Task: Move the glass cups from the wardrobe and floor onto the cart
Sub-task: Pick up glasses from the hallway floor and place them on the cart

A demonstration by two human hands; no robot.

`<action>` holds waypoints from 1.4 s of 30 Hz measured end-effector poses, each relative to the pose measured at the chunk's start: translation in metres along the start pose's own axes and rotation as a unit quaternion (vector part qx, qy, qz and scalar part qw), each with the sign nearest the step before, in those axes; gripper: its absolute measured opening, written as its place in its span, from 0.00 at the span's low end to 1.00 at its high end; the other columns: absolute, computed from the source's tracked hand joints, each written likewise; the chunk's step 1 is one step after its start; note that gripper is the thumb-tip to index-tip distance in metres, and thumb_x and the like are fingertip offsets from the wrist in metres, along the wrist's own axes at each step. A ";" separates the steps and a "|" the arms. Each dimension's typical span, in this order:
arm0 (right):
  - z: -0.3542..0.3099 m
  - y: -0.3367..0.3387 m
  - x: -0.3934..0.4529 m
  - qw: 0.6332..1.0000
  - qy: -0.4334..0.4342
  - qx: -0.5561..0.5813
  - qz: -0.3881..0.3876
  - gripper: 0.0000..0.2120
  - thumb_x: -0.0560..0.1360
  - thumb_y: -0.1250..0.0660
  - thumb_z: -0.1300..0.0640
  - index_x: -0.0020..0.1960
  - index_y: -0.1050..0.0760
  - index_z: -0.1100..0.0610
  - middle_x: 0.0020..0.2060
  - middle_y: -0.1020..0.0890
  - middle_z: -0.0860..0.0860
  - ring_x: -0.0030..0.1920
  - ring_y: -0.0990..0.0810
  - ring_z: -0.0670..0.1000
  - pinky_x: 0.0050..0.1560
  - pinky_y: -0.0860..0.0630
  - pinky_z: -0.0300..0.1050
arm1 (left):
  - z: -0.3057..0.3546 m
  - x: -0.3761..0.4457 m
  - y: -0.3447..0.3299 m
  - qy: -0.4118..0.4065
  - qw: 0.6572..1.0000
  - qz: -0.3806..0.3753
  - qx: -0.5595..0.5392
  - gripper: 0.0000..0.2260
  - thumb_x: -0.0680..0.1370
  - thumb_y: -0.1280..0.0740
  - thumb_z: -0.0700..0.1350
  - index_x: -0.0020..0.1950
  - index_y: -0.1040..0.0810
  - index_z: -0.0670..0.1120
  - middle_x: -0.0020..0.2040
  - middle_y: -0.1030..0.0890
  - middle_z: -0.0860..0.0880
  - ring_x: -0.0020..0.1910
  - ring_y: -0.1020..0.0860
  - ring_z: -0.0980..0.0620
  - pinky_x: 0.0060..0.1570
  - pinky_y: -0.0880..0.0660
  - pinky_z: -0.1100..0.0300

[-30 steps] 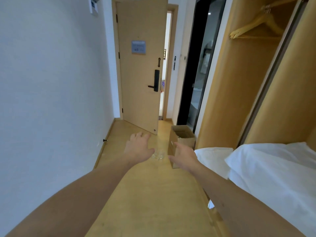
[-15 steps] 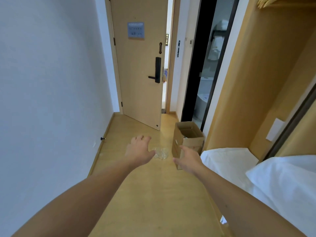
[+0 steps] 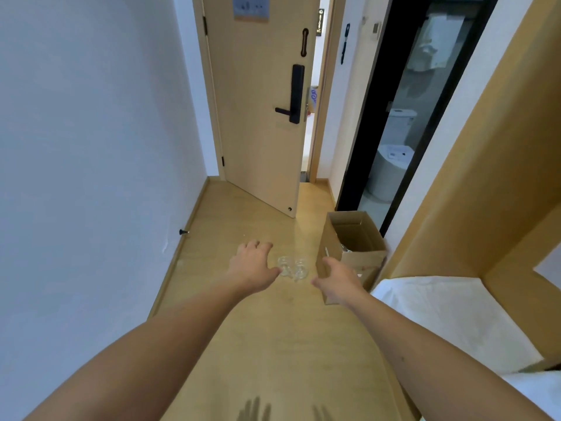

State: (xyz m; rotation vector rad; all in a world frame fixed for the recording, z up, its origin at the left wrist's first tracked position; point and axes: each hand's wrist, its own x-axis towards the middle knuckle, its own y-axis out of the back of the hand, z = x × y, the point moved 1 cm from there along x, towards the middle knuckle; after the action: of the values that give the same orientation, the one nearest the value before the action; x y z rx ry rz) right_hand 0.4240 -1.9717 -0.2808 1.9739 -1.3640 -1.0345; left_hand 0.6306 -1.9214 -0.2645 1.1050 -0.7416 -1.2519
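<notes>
Currently both arms stretch forward over the wooden floor (image 3: 273,344). Left hand (image 3: 252,268) palm down, fingers spread and relaxed, holding nothing, thumb tip just beside the glass cups (image 3: 293,267). Right hand (image 3: 337,282) likewise loose and empty, right of the cups. Two clear cups stand together on the floor between the hands, left of an open cardboard box (image 3: 353,253). Door (image 3: 261,101) ajar, far.
</notes>
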 end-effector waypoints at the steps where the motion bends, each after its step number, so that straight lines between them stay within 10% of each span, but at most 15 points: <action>1: -0.002 -0.003 0.012 1.000 -0.006 -0.002 -0.003 0.34 0.77 0.28 0.50 0.79 0.36 0.54 0.73 0.27 0.57 0.73 0.30 0.59 0.70 0.29 0.55 | -0.004 0.014 -0.001 0.000 1.000 -0.003 0.000 0.32 0.78 0.33 0.59 0.79 0.36 0.51 0.78 0.35 0.44 0.75 0.37 0.41 0.71 0.33 0.44; 22: -0.082 -0.062 0.282 0.990 -0.141 -0.014 -0.014 0.33 0.76 0.28 0.46 0.77 0.34 0.50 0.69 0.24 0.55 0.69 0.26 0.58 0.65 0.25 0.50 | -0.103 0.339 -0.019 -0.042 0.993 -0.102 -0.038 0.31 0.77 0.31 0.57 0.78 0.34 0.50 0.76 0.33 0.43 0.74 0.35 0.40 0.71 0.33 0.46; 42: 0.044 -0.090 0.540 0.961 -0.223 0.023 -0.160 0.32 0.78 0.31 0.46 0.78 0.36 0.53 0.71 0.27 0.57 0.70 0.28 0.58 0.67 0.29 0.49 | -0.071 0.552 -0.167 0.092 0.964 -0.244 -0.047 0.30 0.78 0.31 0.58 0.76 0.32 0.48 0.72 0.29 0.44 0.71 0.31 0.42 0.67 0.29 0.51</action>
State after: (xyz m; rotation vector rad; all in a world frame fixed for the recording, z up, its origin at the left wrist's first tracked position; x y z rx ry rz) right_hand 0.5438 -2.4439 -0.5337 2.1253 -1.3151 -1.6946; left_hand 0.7491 -2.4323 -0.5136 1.3522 -0.2684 -1.5494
